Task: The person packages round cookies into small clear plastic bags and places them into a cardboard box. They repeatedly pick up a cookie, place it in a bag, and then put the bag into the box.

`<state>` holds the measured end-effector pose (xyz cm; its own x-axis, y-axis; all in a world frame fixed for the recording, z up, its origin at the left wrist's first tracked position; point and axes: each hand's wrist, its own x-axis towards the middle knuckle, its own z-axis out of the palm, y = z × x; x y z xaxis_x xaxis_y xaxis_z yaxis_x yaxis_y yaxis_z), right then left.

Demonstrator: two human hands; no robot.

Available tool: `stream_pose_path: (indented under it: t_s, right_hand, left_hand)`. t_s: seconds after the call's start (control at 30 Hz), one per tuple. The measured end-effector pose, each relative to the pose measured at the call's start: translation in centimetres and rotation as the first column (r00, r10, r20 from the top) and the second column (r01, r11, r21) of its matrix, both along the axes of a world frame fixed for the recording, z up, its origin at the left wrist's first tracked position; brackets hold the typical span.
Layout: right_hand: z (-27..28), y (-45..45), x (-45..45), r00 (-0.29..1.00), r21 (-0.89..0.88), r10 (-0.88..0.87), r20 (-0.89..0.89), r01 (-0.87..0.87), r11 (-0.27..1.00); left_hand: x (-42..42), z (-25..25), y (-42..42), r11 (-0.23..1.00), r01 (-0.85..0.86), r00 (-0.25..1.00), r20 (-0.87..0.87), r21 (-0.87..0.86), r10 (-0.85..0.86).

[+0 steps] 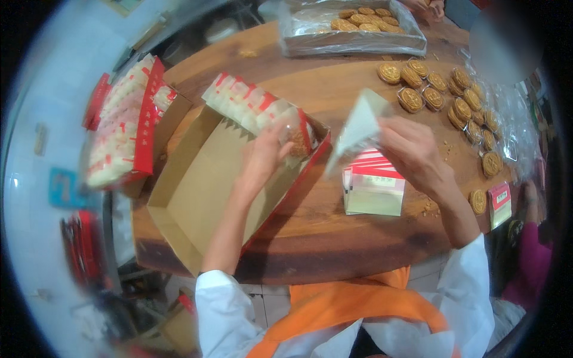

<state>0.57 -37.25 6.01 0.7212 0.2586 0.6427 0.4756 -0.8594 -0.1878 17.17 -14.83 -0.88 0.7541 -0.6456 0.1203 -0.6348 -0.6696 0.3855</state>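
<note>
My left hand reaches into a cardboard box, its fingers at a brown round pastry in clear wrap; whether it grips the pastry I cannot tell. A row of packaged pastries with red and white wrapping fills the box's far side. My right hand pinches a pale paper-like packet, blurred and tilted, above the table. Below that hand lies a fanned stack of printed packets, cream with red bands. Clear-wrapped round pastries lie scattered to the right of my right hand.
Packaged pastries fill a second red-edged box at the left. A plastic-lined tray with round pastries stands at the far edge of the wooden table. Clear plastic bags lie right. Other people's hands show at the far edge and right.
</note>
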Motion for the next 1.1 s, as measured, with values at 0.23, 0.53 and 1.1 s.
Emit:
stream_pose_path:
  t_s: [0.23, 0.53, 1.1]
  right_hand:
    - [-6.8, 3.5, 9.4, 0.986, -0.228, 0.134, -0.101, -0.154, 0.961]
    - [-9.5, 1.2, 3.6, 0.990, 0.073, -0.028, -0.141, 0.038, 0.997]
    - [-13.2, -12.5, -21.8, 0.576, 0.660, -0.326, -0.749, 0.686, -0.304]
  left_hand:
    - [2.2, -3.9, 0.8, 0.943, 0.050, 0.981, -0.163, -0.328, -0.109]
    - [0.8, -6.3, 1.2, 0.827, 0.018, 0.882, -0.380, -0.563, -0.278]
    - [-14.6, -3.2, -7.4, 0.800, 0.474, 0.857, -0.017, -0.367, -0.516]
